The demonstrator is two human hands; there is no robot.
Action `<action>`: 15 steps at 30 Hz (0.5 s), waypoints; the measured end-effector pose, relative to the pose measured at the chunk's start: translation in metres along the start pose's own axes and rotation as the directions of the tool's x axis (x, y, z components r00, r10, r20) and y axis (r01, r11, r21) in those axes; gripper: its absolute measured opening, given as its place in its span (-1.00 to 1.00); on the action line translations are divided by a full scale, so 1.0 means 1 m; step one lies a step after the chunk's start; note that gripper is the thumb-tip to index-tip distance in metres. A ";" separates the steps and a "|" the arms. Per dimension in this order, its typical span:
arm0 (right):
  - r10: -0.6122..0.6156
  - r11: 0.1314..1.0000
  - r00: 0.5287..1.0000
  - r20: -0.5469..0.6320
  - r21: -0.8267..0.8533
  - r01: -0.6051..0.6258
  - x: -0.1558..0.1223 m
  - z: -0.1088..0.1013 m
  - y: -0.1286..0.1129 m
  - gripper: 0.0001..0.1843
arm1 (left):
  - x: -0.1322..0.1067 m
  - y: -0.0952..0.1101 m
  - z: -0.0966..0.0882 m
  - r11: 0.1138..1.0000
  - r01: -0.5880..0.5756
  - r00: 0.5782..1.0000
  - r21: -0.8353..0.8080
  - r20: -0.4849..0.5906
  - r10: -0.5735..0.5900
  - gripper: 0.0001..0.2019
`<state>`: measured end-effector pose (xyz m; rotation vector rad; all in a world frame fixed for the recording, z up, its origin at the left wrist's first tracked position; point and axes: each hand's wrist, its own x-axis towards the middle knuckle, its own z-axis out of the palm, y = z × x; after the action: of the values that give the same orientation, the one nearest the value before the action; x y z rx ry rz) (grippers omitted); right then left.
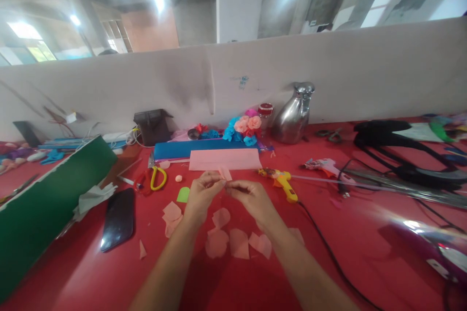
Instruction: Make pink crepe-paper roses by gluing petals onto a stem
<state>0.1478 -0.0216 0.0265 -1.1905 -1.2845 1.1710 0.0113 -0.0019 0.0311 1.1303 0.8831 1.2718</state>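
Note:
Between my two hands, over the middle of the red table, is a small pink paper petal (225, 173). My left hand (204, 189) is closed on it, fingertips pinched together. The fingers of my right hand (251, 199) pinch at its lower edge, and the two hands nearly touch. Below them lie loose pink paper pieces (240, 244), some rounded and some squarish. Left of my left hand are more pink pieces (172, 214) and a green paper template (183, 195). Just behind my hands lies a folded pink paper sheet (224, 159).
A yellow glue gun (282, 182) with a trailing cord lies to the right, a pink glue gun (326, 167) beyond it. Yellow-handled scissors (158, 178), a phone (117, 219) and a green board (54, 209) are leftward. Paper flowers (244, 126) and a steel jug (294, 114) stand behind.

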 end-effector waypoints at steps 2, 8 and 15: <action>-0.007 1.000 1.000 0.006 0.002 0.007 0.000 0.000 0.001 -0.77 | 0.000 -0.001 -0.001 0.999 -0.008 1.000 0.033 0.010 0.008 -0.94; -0.010 1.000 1.000 0.022 0.020 0.009 0.000 0.000 0.003 -0.78 | -0.002 0.002 0.000 0.999 -0.016 0.999 0.044 0.035 0.014 -0.92; 0.026 0.998 0.999 0.027 0.058 -0.028 -0.002 0.002 -0.002 -0.76 | -0.003 0.003 0.001 0.999 -0.011 0.999 0.042 0.041 0.009 -0.92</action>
<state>0.1462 -0.0235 0.0279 -1.1563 -1.2495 1.2394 0.0108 -0.0047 0.0339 1.1918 0.8786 1.2391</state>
